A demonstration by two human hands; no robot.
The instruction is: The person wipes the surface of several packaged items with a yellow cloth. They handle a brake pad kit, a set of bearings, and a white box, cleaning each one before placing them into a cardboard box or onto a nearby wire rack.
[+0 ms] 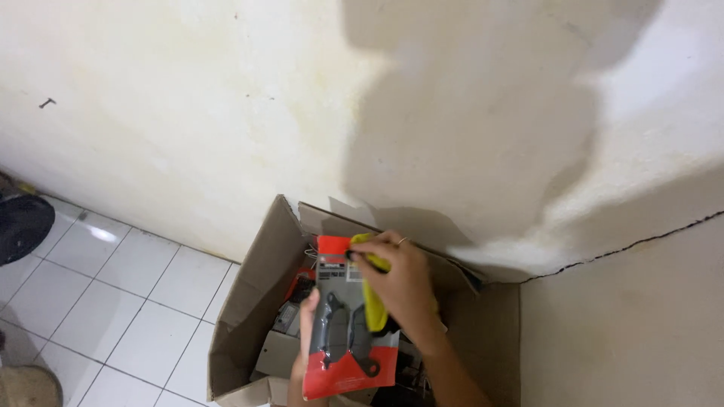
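head view, looking down into a corner. cream wall fills most of the frame, stained, with a dark crack running along its lower right. white tiled floor at lower left, a dark round object at the left edge, only partly seen. open cardboard box stands on the floor against the wall, flaps up, small packets and boxes inside, too cluttered to tell apart. above the box opening, a red blister pack with two dark brake-pad-shaped parts under clear plastic, held upright. left hand grips the pack along its left edge from below, fingers closed on it. right hand lies over the pack's upper right, fingers closed around a yellow cloth pressed against the pack's face.
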